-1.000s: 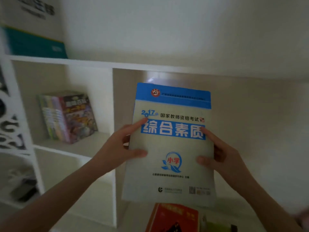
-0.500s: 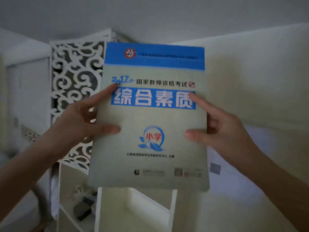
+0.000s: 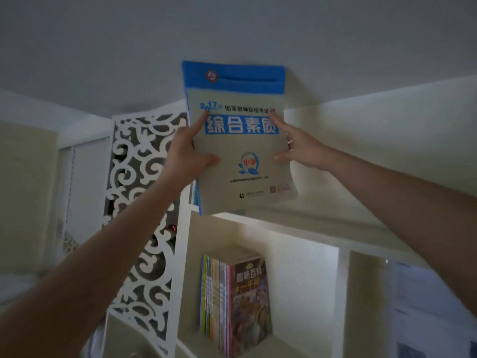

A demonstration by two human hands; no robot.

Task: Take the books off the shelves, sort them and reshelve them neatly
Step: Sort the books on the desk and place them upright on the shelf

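Head view, my left hand (image 3: 184, 156) and right hand (image 3: 302, 148) grasping the flat glossy grey-and-blue book (image 3: 242, 151) by its sides, fingers (image 3: 200, 122) stretched on the smooth cover, book upright, lower edge at the white top shelf (image 3: 296, 223), thin colourful books (image 3: 235, 298) below, curly cut-out panel (image 3: 139, 202) beside.

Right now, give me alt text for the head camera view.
Left hand and right hand hold a grey, blue-banded exam book upright at the top shelf. Below, a set of colourful books stands in a cubby beside a fretwork panel.
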